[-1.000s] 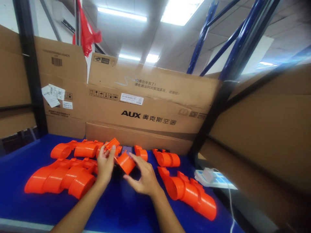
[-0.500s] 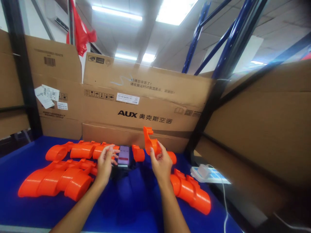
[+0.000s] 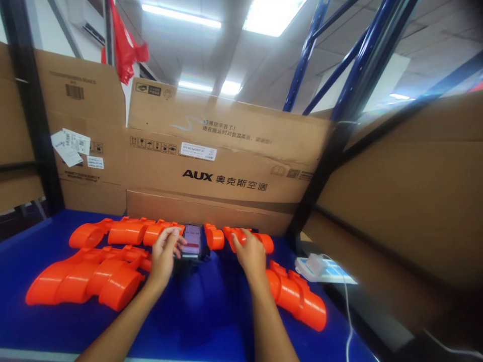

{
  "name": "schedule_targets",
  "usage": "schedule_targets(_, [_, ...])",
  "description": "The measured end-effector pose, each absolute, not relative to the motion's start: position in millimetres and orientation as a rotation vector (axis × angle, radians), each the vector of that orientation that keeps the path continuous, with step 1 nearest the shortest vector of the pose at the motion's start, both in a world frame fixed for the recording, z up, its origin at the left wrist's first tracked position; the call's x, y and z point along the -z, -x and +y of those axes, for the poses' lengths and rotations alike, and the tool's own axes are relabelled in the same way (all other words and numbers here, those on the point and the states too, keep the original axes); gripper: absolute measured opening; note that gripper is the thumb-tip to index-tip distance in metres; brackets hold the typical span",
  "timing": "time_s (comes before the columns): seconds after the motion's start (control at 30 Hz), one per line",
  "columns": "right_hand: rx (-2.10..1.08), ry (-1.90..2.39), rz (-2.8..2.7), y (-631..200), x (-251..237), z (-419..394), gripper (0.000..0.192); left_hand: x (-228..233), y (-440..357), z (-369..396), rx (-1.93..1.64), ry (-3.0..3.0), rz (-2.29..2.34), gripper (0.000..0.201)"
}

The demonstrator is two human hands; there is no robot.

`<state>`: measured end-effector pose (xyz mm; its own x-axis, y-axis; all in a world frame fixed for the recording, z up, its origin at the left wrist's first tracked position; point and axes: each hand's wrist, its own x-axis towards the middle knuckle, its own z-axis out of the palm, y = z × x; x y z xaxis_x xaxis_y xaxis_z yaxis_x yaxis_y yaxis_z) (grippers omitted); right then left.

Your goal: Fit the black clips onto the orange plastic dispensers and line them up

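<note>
My right hand (image 3: 249, 256) rests low on the blue table (image 3: 211, 311), fingers closed on an orange plastic pipe-clamp piece (image 3: 260, 240) at the back right. My left hand (image 3: 165, 255) is spread, its fingertips touching the left edge of a lit phone (image 3: 192, 240) that stands between the orange parts; it holds nothing. A single orange piece (image 3: 214, 237) lies just right of the phone. Nested rows of the same orange pieces lie at the left (image 3: 86, 279), at the back left (image 3: 124, 232) and at the right (image 3: 298, 296).
Large cardboard boxes (image 3: 226, 166), one printed AUX, wall off the back and the right side. Blue rack posts (image 3: 362, 60) rise behind them. A white charger (image 3: 315, 262) with a cable sits off the table's right edge. A red cloth (image 3: 123, 45) hangs at the top left.
My hands separated over the last second. My right hand lifted an orange piece up, then brought it down to the back right row. My left hand moved onto the phone.
</note>
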<state>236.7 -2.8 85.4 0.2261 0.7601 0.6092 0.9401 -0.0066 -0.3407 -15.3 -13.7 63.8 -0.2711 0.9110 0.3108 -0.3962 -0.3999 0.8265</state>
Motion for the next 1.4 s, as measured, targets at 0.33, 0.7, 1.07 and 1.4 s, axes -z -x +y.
schedule_targets(0.33, [0.358,1.761,-1.596,-235.5,-82.8,3.7,0.04,-62.6,16.0,-13.0,-1.792,-1.022,0.786,0.038])
schedule_targets(0.7, [0.36,2.333,-1.557,-244.7,-102.9,-5.4,0.042,-56.2,17.2,-8.7,-1.746,-1.119,0.802,0.038])
schedule_targets(1.07, [0.316,2.281,-1.545,-259.3,-100.3,4.5,0.036,-57.0,17.2,-11.6,-1.712,-1.106,0.809,0.037])
schedule_targets(1.4, [0.399,1.957,-1.372,-256.0,-96.7,0.0,0.017,-56.1,17.2,-12.1,-1.672,-1.129,0.823,0.041])
